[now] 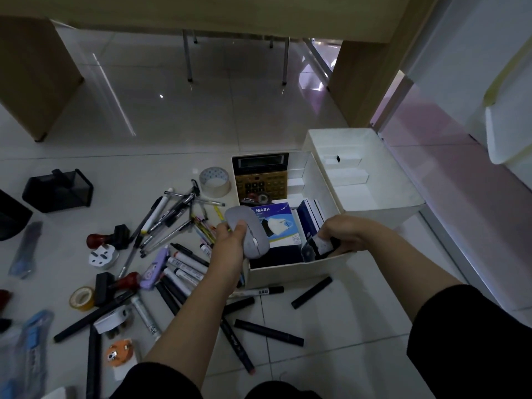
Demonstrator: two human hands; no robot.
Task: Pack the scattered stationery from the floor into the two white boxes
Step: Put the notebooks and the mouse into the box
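- Mouse point(248, 235) in the left hand point(230, 240): grey, gripped with fingers and thumb curled round it, held up over the left wall of the near white box point(299, 270).
- The right hand point(342, 236) is down inside that same box at its right end, fingers curled round a small dark-and-white object point(321, 245); what it is cannot be told.
- Packed in the near white box: a gold calculator point(260, 177) at the far end, a face-mask packet point(276, 223) in the middle, and dark blue books point(312, 216) standing on edge to its right.
- The second white box point(371, 194) sits just beyond and to the right, touching the first one, with white dividers inside.
- Left of the boxes, a roll of tape point(215, 182) lies beside the calculator end.
- Further left, a tangle of pens point(169, 220) is spread over the tiled floor point(345, 326), with white markers point(184, 267) heaped by the left forearm.
- Black markers point(269, 332) lie in front of the near box, one point(311, 292) just off its front right corner.
- At the far left, a black mesh holder point(59, 190) lies on the tiles, with red-handled stamps point(108, 239) and a small yellow tape roll point(82, 298) nearer the person.
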